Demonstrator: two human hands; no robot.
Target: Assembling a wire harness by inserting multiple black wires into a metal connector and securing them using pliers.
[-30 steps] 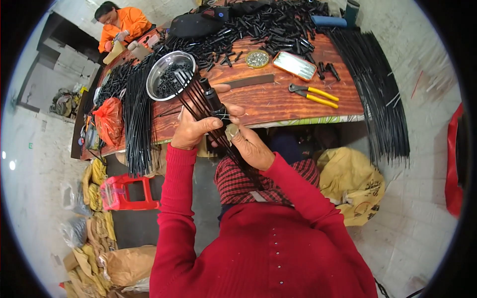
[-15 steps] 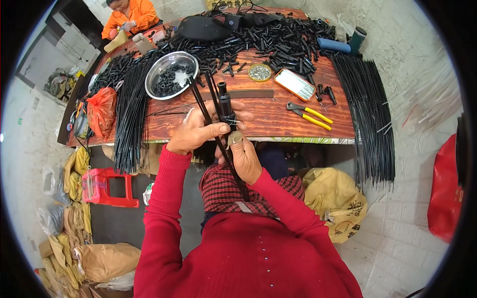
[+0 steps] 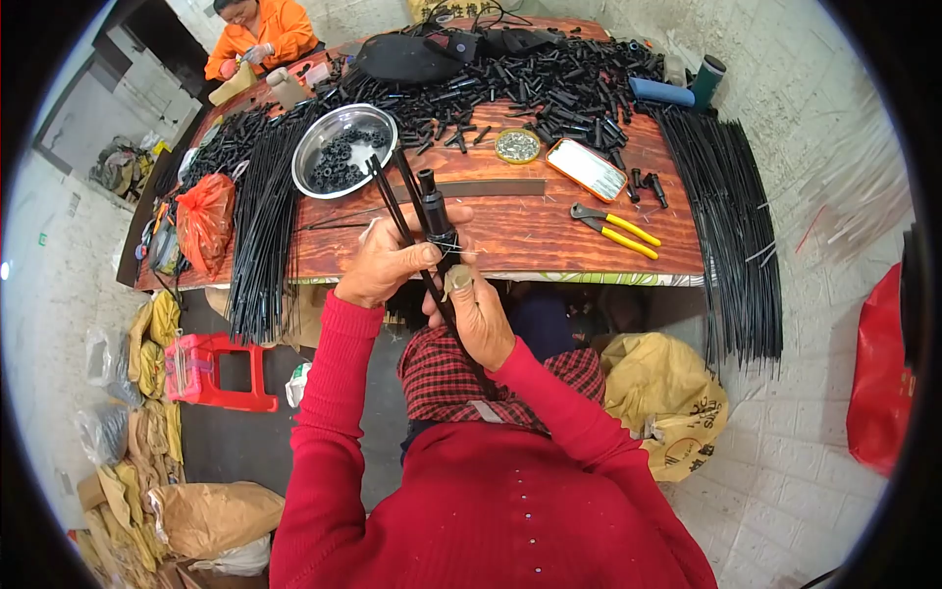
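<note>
My left hand is closed round several long thin black rods and a stepped black tubular part, its thumb pressing on the front. The tube stands nearly upright beside the rods, above my lap. Thin silvery wires or pins stick out to the right at the tube's lower collar. My right hand, with a pale cover on the thumb, is closed at the tube's lower end, just under those wires. What its fingers pinch is hidden.
On the wooden table lie yellow-handled pincers, a white tray, a round tin, a steel bowl of black rings and heaped black parts. Rod bundles overhang the edge. A person in orange works far left.
The tube and rods tilt slightly further left at their upper ends. The wires at the collar point more to the right, and both hands keep almost the same place.
</note>
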